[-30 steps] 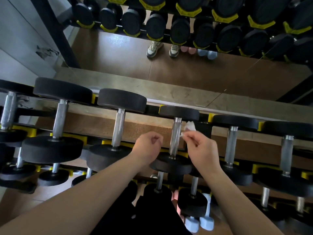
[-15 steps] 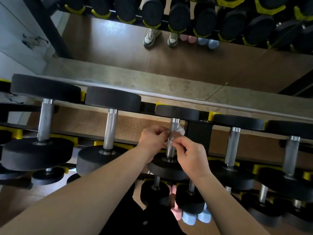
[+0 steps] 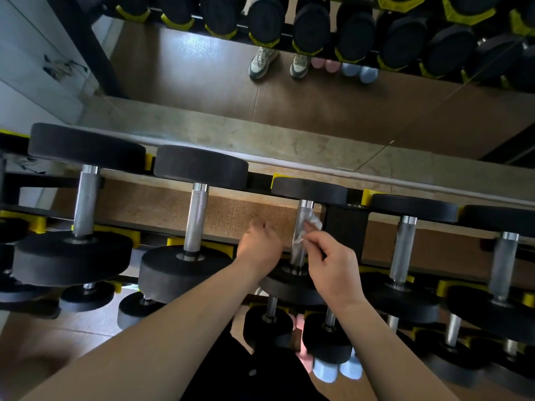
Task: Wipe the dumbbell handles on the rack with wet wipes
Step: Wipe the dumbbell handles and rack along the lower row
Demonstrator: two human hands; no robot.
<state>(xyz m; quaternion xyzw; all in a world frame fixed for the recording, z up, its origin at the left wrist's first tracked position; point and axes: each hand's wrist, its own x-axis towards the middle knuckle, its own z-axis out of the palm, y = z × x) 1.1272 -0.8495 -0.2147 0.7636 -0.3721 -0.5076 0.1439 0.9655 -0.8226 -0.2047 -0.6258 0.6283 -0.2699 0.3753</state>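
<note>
A row of black dumbbells with knurled steel handles lies on the rack's top tier. My right hand [image 3: 333, 261] pinches a white wet wipe [image 3: 308, 230] against the right side of the middle dumbbell handle [image 3: 301, 218]. The wipe drapes down along the handle toward the near weight head [image 3: 289, 287]. My left hand [image 3: 262, 247] hovers just left of that handle with its fingers curled and nothing visible in it; it does not clearly touch the handle.
Neighbouring dumbbell handles stand to the left [image 3: 197, 218] and right [image 3: 404, 250]. Smaller dumbbells fill the lower tier [image 3: 269, 325]. Yellow cradles [image 3: 367, 196] hold the heads. A mirror [image 3: 289, 82] behind the rack reflects shoes and dumbbells.
My right hand brought the wipe onto the middle handle and slid it along. My left hand came in to the handle, then drew back a little to the left.
</note>
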